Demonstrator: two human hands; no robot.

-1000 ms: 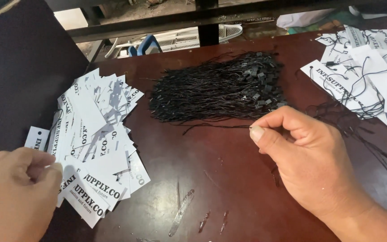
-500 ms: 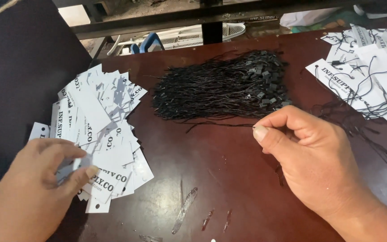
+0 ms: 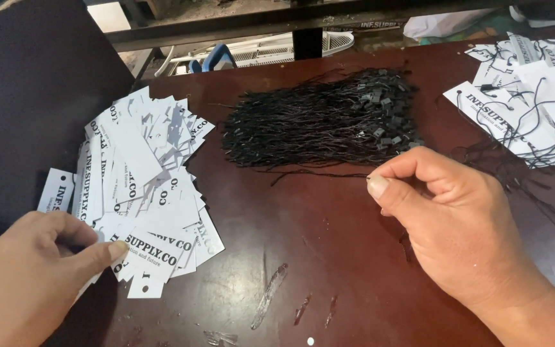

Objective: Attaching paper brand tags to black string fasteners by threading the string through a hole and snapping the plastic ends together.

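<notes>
Left hand (image 3: 30, 276) at 8 o'clock, fingers curled, thumb pressing near edge of fanned pile of white rectangular paper hang tags with black print (image 3: 142, 193); one tag seemingly pinched, grip partly hidden. Right hand (image 3: 457, 225) at 4 o'clock, thumb and forefinger closed on single thin black string trailing from bundle of black cord loops with small plastic locks (image 3: 322, 119) at 12 o'clock. Dark reddish-brown wooden table (image 3: 329, 257) underneath. Finished white tags already strung with black cords (image 3: 534, 96) heaped at 2 o'clock. Judgement: some done, large unstrung pile and full bundle left.
</notes>
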